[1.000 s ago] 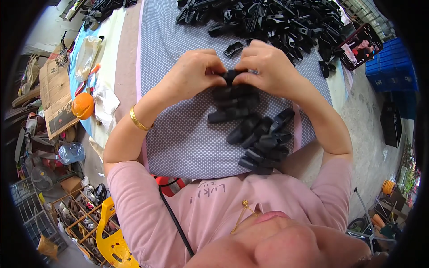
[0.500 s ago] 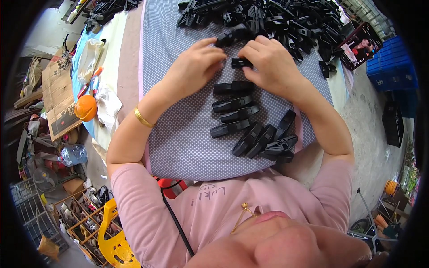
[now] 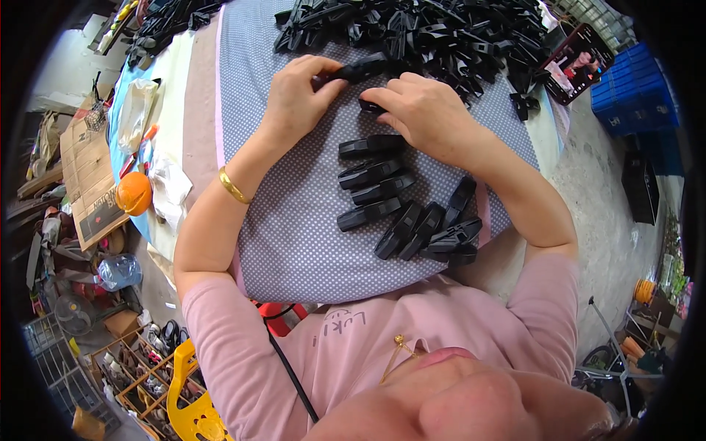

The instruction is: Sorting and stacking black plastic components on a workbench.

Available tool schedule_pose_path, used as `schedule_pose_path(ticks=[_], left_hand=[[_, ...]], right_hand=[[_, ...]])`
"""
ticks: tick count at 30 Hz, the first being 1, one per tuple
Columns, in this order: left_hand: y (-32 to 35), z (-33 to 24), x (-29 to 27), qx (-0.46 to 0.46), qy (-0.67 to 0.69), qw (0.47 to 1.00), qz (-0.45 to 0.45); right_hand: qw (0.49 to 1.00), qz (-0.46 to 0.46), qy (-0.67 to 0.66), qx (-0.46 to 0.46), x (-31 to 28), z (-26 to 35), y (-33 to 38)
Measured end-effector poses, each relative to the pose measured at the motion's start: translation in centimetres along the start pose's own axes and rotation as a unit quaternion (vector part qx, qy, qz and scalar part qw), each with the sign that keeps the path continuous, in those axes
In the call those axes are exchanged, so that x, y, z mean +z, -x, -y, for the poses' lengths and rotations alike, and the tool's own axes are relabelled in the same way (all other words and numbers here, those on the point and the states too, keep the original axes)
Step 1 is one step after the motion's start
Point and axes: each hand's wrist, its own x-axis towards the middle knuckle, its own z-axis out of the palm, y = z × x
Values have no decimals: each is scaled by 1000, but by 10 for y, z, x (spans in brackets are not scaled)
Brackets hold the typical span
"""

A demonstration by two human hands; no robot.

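Observation:
My left hand (image 3: 303, 103) is closed, with thumb and fingertips pinching the left end of a long black plastic piece (image 3: 364, 67). Close beside it, my right hand (image 3: 430, 116) grips a smaller black plastic part (image 3: 371, 107), mostly hidden by the fingers. Just below the hands, several similar black parts (image 3: 370, 173) lie one under another in a column. This column bends right at its lower end into a loose cluster (image 3: 430, 228). Beyond my hands a large heap of black plastic parts (image 3: 441, 44) covers the far side of the table.
A dotted grey cloth (image 3: 294, 242) covers the table. On its right far side leans a phone (image 3: 577, 66) with a lit screen. An orange round object (image 3: 134, 193) and white plastic bags (image 3: 169, 187) sit at the left. Blue crates (image 3: 634, 92) stand beyond the right edge.
My left hand has drawn left and now pinches the end of the long black piece. My right hand has tilted, its part still gripped. The whole view has shifted slightly.

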Motion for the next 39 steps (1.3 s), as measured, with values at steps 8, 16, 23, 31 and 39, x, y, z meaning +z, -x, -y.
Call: schedule_pose_path(ticks=[8,16,23,31,39], left_hand=[[11,-22,-32,-63,-16,994,86],[19,-33,-11,-12,-15,988,150],[22,-30,-6,-2,-1,993,115],[26,-28,-11,44,-34,993,100],[18,-32,-30,8,-3,986,167]], right_hand=[[993,-72,70,61,-9,-11,3],[992,-75,-100,4,-8,-7,2],[998,-38,-57,13,-25,-11,4],[994,-89,-54,24,-23,-17,2],[984,-111,-139,-2,-25,-23,-1]])
